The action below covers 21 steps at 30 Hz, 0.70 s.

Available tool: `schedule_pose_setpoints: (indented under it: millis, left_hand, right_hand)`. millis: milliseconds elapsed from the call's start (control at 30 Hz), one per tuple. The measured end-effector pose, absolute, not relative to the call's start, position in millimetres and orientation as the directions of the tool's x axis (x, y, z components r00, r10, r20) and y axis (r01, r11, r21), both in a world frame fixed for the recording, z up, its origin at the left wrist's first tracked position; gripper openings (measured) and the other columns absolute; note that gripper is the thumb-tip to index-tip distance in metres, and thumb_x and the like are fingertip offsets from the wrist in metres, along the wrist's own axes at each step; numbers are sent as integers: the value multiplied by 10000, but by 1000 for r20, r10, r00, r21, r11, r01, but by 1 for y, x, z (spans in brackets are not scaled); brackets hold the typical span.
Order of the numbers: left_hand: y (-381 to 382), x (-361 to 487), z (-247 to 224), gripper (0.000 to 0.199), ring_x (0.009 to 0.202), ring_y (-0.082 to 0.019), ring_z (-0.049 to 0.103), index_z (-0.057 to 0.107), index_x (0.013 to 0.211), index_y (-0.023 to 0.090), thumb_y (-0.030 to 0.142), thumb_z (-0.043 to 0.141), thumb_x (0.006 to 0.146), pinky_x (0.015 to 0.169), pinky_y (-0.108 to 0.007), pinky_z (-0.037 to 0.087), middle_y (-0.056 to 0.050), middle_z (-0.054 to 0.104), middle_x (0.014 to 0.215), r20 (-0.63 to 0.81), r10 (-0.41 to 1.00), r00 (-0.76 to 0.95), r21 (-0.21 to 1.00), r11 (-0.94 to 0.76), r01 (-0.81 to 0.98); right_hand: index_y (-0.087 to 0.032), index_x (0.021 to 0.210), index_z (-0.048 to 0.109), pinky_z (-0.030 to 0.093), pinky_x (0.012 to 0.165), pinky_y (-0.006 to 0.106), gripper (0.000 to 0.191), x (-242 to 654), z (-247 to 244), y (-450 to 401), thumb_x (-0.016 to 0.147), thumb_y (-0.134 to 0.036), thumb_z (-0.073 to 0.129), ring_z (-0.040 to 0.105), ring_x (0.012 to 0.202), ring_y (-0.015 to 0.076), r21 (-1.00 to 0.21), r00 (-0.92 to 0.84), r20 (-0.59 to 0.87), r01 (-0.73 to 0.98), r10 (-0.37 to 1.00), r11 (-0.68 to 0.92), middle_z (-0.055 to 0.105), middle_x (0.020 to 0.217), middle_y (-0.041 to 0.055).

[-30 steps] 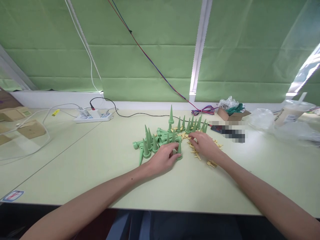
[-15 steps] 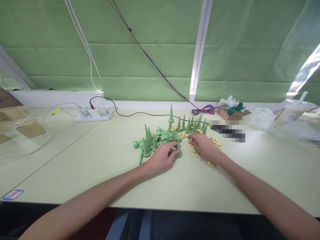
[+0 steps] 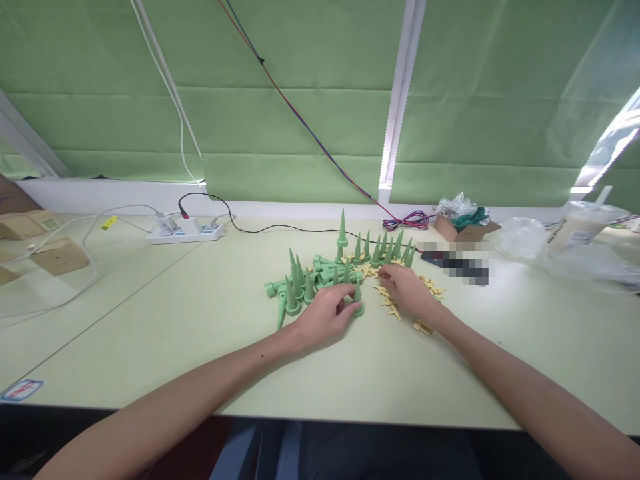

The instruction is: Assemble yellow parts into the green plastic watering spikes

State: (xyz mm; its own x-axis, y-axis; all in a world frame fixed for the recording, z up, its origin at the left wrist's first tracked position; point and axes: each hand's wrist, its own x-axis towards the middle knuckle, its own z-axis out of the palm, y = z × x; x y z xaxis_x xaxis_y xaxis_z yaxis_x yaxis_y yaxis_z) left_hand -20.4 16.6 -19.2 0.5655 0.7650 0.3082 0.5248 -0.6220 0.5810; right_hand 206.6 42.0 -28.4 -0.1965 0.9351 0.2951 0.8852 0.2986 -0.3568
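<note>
My left hand [image 3: 327, 315] rests on the table, its thumb and fingers closed round an upright green plastic spike [image 3: 358, 300] with a round base. Beside and behind it are more green spikes [image 3: 292, 308], some standing point up and others lying in a pile. To the right, my right hand [image 3: 406, 288] is lowered over small yellow branched plastic pieces [image 3: 393, 311], fingertips bent down and drawn together. What those fingertips grip, if anything, is hidden. A taller green spike [image 3: 342, 233] stands on top of another part at the back of the pile.
A white power strip [image 3: 187, 231] with plugs and cables lies at the back left. Towards the right are a small cardboard box [image 3: 465, 230], a dark blurred object [image 3: 460, 267], clear plastic [image 3: 523, 237] and a drink cup [image 3: 580, 227]. Brown boxes [image 3: 60, 255] stand far left.
My right hand has shifted very slightly to the right over the yellow pieces. The left hand stays on the same green spike.
</note>
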Motion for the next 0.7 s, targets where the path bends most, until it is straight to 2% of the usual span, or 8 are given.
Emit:
schedule_pose_setpoints:
  millis: [200,433,700]
  left_hand:
    - [18,-21,-22,159,569,-115,425,529,819,193,287,510,947,559,-240,333,46,472,628,318,758,570,586,-629,510]
    - [17,-21,-20,157,576,-116,437,527,815,191,286,520,940,563,-247,330,42,480,642,325,754,571,581,-635,508]
    - [17,-21,-20,165,594,-123,455,510,796,190,278,518,936,578,-251,348,33,500,667,334,750,571,565,-644,516]
  right_hand:
    - [-193,932,661,418,747,281,122,211,-22,41,908,-136,557,642,866,211,-373,-219,264,875,939,309,722,927,55]
    - [-197,983,682,413,696,257,181,210,-17,39,885,-99,565,646,835,203,-374,-236,190,880,953,293,736,917,50]
    - [-181,1020,685,417,725,274,198,213,-20,42,928,-128,517,648,882,221,-319,-273,201,890,941,327,732,986,78]
